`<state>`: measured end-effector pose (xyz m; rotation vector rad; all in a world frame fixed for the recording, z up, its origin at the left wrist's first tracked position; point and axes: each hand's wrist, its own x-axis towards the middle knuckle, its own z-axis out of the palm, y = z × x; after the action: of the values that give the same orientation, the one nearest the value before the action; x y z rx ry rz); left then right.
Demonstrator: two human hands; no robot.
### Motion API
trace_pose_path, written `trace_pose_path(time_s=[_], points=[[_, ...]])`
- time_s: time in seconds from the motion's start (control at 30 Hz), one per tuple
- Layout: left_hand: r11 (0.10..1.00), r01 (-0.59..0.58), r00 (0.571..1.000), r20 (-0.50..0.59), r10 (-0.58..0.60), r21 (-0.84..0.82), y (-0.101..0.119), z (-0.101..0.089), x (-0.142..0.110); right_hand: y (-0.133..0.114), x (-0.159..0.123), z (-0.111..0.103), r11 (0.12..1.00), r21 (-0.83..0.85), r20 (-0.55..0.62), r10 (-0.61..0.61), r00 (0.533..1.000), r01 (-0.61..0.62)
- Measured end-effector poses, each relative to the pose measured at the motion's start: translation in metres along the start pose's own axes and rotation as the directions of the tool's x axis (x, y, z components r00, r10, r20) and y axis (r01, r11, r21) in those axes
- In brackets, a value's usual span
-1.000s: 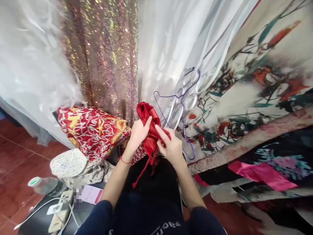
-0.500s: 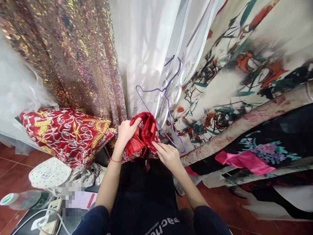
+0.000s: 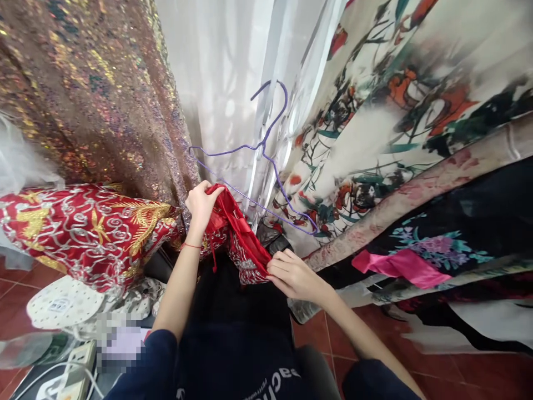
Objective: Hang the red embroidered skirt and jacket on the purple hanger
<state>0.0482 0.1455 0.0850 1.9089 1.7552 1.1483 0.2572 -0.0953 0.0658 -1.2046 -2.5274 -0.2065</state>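
A red embroidered garment [image 3: 95, 228], with silver scrolls and gold motifs, spreads from the left across to my lap. My left hand [image 3: 202, 204] pinches its red satin-lined edge at the upper end. At the lower right end of the same edge, my right hand [image 3: 295, 278] has its fingers closed on the fabric. Between the two hands the edge runs in a slanting line, its red lining showing. Just beyond the garment is a purple wire hanger [image 3: 263, 145] with nothing on it. What part of the garment this edge belongs to, I cannot tell.
A sequined cloth [image 3: 95, 100] hangs at left, white sheer fabric [image 3: 220, 72] in the middle, floral cloth [image 3: 375, 128] at right. A power strip [image 3: 77, 364], a plastic bottle [image 3: 29, 350] and a dotted white item [image 3: 64, 303] lie lower left. Red tiles [image 3: 310, 333] cover the floor.
My hands have moved apart, the left up and leftward, the right slightly down. The bunched red lining is now stretched out between them. The view has shifted a little.
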Motion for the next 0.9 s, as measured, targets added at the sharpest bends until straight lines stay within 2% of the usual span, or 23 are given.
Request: trace_pose_path(time_s=[0.1, 0.17, 0.27, 0.33, 0.47, 0.53, 0.77, 0.9], points=[[0.993, -0.008, 0.999, 0.041, 0.013, -0.121, -0.011, 0.016, 0.006, 0.021, -0.015, 0.005, 0.987, -0.098, 0.057, 0.131, 0.990, -0.125], [0.953, 0.003, 0.995, 0.100, 0.029, -0.304, -0.018, 0.026, 0.008, 0.039, -0.028, 0.011, 0.968, -0.158, 0.056, 0.208, 0.977, -0.197], [0.810, 0.070, 0.976, 0.208, 0.065, -0.582, -0.024, 0.035, 0.011, 0.063, -0.045, 0.012, 0.949, -0.159, 0.056, 0.283, 0.958, -0.271], [0.733, 0.102, 0.968, 0.236, 0.082, -0.672, -0.023, 0.034, 0.013, 0.074, -0.053, 0.006, 0.945, -0.145, 0.039, 0.300, 0.953, -0.292], [0.631, 0.074, 0.973, 0.196, 0.125, -0.772, -0.014, 0.022, 0.019, 0.088, -0.060, -0.015, 0.946, -0.139, -0.048, 0.290, 0.956, -0.294], [0.593, 0.066, 0.973, 0.184, 0.141, -0.802, -0.010, 0.018, 0.021, 0.092, -0.060, -0.025, 0.947, -0.160, -0.053, 0.273, 0.960, -0.279], [0.465, 0.184, 0.976, 0.216, 0.016, -0.866, -0.013, 0.024, 0.018, 0.096, -0.054, -0.050, 0.953, -0.212, -0.014, 0.220, 0.976, -0.217], [0.461, 0.202, 0.974, 0.226, -0.004, -0.864, -0.023, 0.022, 0.008, 0.101, -0.050, -0.059, 0.948, -0.217, -0.018, 0.233, 0.972, -0.232]])
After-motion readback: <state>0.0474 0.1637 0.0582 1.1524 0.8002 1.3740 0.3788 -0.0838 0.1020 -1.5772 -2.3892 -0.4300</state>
